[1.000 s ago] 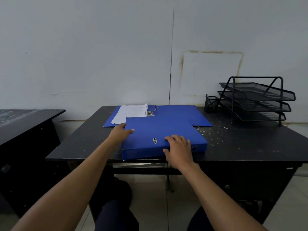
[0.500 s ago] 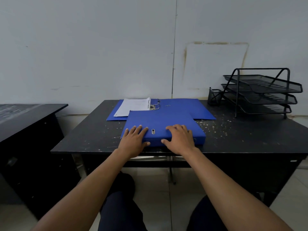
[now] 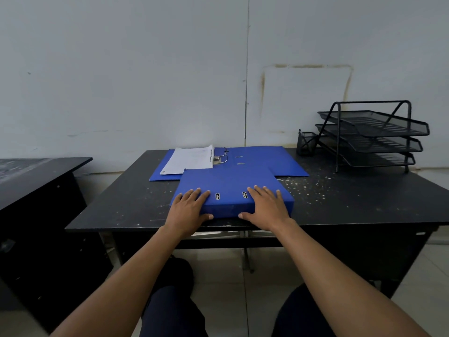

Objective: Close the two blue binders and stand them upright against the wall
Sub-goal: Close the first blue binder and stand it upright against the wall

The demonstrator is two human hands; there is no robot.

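Observation:
A closed blue binder (image 3: pixel 230 183) lies flat near the front edge of the black desk (image 3: pixel 352 203), its spine toward me. My left hand (image 3: pixel 189 206) grips its near left corner, fingers on the cover and thumb on the spine. My right hand (image 3: pixel 267 206) holds the near right part the same way. Behind it a second blue binder (image 3: pixel 262 160) lies open flat, with white papers (image 3: pixel 190 159) on its left half and metal rings in the middle. The grey wall (image 3: pixel 170 81) rises just behind the desk.
A black three-tier mesh letter tray (image 3: pixel 371 137) and a small mesh pen holder (image 3: pixel 306 143) stand at the desk's back right. Another dark desk (image 3: pixel 36 173) stands to the left. White flecks speckle the desk's right side. My knees are below the desk edge.
My left hand came from the binder's far left edge to its near left corner. The binder turned square to me and both hands now clasp its near edge.

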